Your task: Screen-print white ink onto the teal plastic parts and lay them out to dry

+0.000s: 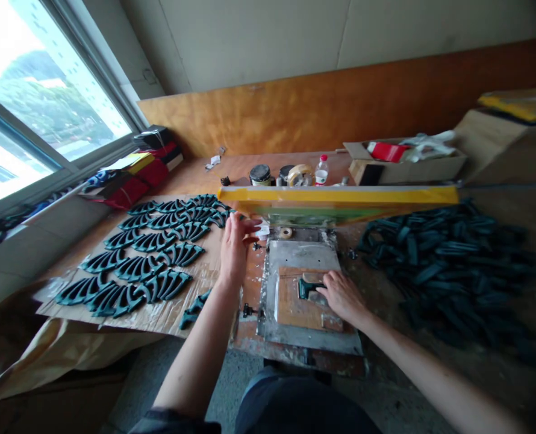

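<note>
- Right hand [342,296]: fingertips closed on the handle end of 1 dark green, T-shaped plastic part [305,289]; the part lies on a brown wooden board [290,310], itself on the flat grey metal plate [302,253].
- Left hand [234,250]: raised beside the plate's far left corner, fingers partly bent near the long yellow-edged frame [340,194]; whether they grip it, I cannot tell.
- Step in hand, as I judge it: placing or steadying that part; moving it calls for a light, level hold, while lowering the frame calls for clear fingers.
- Left of the plate, fanned rows of dark green parts [153,241] on flattened brown cardboard [159,310]; right of it, a loose dark green heap [448,253].
</note>
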Demonstrator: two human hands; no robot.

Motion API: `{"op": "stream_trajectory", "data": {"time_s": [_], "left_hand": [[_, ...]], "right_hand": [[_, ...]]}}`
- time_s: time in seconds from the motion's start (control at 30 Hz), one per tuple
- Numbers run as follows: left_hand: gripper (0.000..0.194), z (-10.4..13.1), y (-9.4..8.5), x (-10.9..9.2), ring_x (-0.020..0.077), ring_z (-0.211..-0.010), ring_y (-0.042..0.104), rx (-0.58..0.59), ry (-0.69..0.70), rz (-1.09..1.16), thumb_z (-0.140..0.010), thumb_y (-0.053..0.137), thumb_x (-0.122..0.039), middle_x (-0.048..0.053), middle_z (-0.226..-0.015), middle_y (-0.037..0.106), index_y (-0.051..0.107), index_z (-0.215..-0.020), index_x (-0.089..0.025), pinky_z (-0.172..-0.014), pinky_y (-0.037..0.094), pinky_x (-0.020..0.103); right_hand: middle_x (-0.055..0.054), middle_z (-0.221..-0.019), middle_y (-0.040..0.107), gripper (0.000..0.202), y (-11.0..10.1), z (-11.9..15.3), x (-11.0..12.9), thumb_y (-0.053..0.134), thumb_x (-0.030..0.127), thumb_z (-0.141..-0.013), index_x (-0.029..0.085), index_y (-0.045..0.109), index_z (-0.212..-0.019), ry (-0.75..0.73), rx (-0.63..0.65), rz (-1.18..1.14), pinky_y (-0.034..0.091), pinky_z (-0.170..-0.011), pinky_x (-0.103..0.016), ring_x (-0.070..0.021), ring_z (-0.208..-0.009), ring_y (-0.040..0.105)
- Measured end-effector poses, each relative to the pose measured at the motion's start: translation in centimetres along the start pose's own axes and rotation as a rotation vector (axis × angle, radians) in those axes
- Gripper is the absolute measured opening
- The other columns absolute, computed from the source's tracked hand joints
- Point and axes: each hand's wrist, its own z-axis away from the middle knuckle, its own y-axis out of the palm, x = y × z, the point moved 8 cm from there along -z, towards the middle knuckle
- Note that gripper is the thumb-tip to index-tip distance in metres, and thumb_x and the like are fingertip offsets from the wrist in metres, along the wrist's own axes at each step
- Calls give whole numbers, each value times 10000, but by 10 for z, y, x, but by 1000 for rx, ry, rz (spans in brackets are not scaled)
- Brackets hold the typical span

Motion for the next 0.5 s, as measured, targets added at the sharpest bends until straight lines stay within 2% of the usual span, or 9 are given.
{"op": "stream_trajectory", "data": {"time_s": [0.07, 0.13, 0.17, 0.23, 0.3, 0.33, 0.37, 0.43, 0.5], "left_hand": [[670, 35, 1, 53, 200, -822, 675, 38, -215, -53, -835, 453, -697, 114, -941, 722, 584, -1188, -143, -637, 497, 265], [751, 94, 12, 123, 257, -819, 686, 266, -624, -135, -715, 575, -744, 167, -940, 725, 643, -1096, -101, -600, 510, 301], [756, 122, 12, 148, 272, -849, 687, 296, -758, -123, -680, 615, -743, 169, -988, 721, 643, -1104, -117, -607, 526, 318], [691, 157, 5, 175, 250, -874, 683, 199, -805, -38, -703, 609, -726, 143, -991, 717, 648, -1067, -140, -640, 542, 308], [634, 169, -8, 181, 223, -840, 684, 80, -748, 6, -717, 618, -702, 122, -943, 718, 646, -1010, -140, -612, 539, 272], [626, 169, -19, 180, 216, -811, 687, 36, -717, -8, -710, 627, -699, 120, -926, 718, 641, -981, -134, -580, 533, 257], [628, 166, -33, 178, 212, -788, 691, -1, -694, -37, -702, 631, -703, 122, -932, 720, 633, -966, -133, -552, 528, 249], [631, 156, -77, 173, 200, -748, 699, -117, -653, -122, -722, 584, -726, 128, -985, 722, 609, -955, -140, -520, 526, 243], [592, 151, -139, 169, 178, -712, 705, -310, -627, -255, -798, 483, -715, 128, -1020, 722, 578, -938, -148, -528, 535, 243]], "right_hand": [[-79, -782, 630, 108, 0, 6, 12, 539, 250, -926, 172, 534, -851, 105, 25, -15, 456, -659, -292, -214, -757, 629], [-72, -772, 624, 105, -9, 12, 34, 497, 253, -951, 180, 522, -880, 156, -48, -81, 463, -657, -293, -209, -747, 624], [-80, -803, 627, 102, -15, 15, 51, 486, 254, -954, 185, 519, -888, 127, -111, -112, 473, -682, -306, -217, -781, 622], [-85, -872, 629, 84, -23, 23, 93, 481, 242, -947, 196, 522, -891, -63, -195, -185, 486, -759, -338, -228, -857, 609], [-65, -887, 629, 82, -25, 32, 117, 476, 233, -945, 213, 532, -888, -294, -174, -274, 487, -794, -346, -221, -877, 601], [-54, -882, 630, 93, -27, 37, 112, 467, 237, -950, 221, 538, -892, -350, -159, -308, 488, -787, -342, -214, -870, 604], [-51, -880, 632, 111, -29, 39, 93, 455, 255, -958, 232, 544, -895, -358, -156, -323, 486, -769, -340, -213, -861, 610], [-79, -864, 638, 165, -35, 37, 19, 414, 299, -970, 250, 557, -906, -217, -228, -283, 472, -699, -357, -228, -799, 626], [-142, -770, 623, 247, -36, 31, -67, 383, 382, -968, 277, 570, -845, -93, -292, -182, 415, -600, -403, -249, -641, 603]]}}
